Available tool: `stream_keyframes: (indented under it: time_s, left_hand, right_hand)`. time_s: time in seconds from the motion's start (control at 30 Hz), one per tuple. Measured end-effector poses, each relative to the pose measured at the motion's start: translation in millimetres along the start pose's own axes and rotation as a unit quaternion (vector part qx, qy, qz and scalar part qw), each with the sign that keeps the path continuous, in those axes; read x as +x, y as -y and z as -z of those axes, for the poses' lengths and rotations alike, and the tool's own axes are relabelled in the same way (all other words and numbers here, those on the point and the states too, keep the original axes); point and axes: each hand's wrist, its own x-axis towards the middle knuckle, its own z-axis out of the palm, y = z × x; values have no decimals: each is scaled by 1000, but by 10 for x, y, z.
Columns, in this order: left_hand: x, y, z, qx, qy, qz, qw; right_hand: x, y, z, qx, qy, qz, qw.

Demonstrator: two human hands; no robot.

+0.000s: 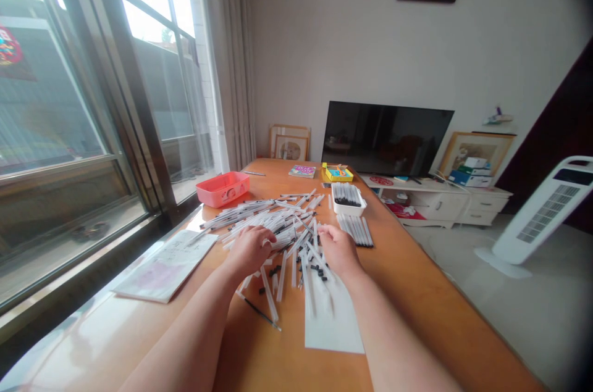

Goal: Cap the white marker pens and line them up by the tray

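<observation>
A loose heap of translucent pen barrels point(273, 219), with some dark-tipped refills among them, spreads over the wooden table. My left hand point(252, 249) is at the near side of the heap, its fingers curled and pressed together; what they hold, if anything, is hidden. To the right, my right hand point(339, 248) pinches a clear pen barrel point(315, 230) at its fingertips. Small black caps point(319, 270) lie below the hands, some on a white paper sheet point(336, 324). A single dark refill point(262, 312) lies nearer to me.
A white box point(348, 210) of pens stands beyond my right hand, with a neat row of pens point(356, 230) before it. A pink bin point(223, 189) and a booklet point(165, 267) are at left. A yellow box point(338, 175) and colourful book point(302, 171) lie at the far end.
</observation>
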Motion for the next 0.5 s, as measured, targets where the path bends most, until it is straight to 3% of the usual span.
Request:
stream_keyframes:
  time_s: [0.17, 0.33, 0.5]
  left_hand:
    - [11, 51, -158, 17, 18, -10, 1000]
    - [21, 85, -244, -34, 32, 1, 999]
    - [27, -22, -127, -170, -88, 26, 981]
  right_hand:
    - [19, -26, 5, -67, 21, -40, 997]
    - [30, -20, -36, -43, 48, -23, 998]
    - [13, 33, -1, -44, 44, -9, 998]
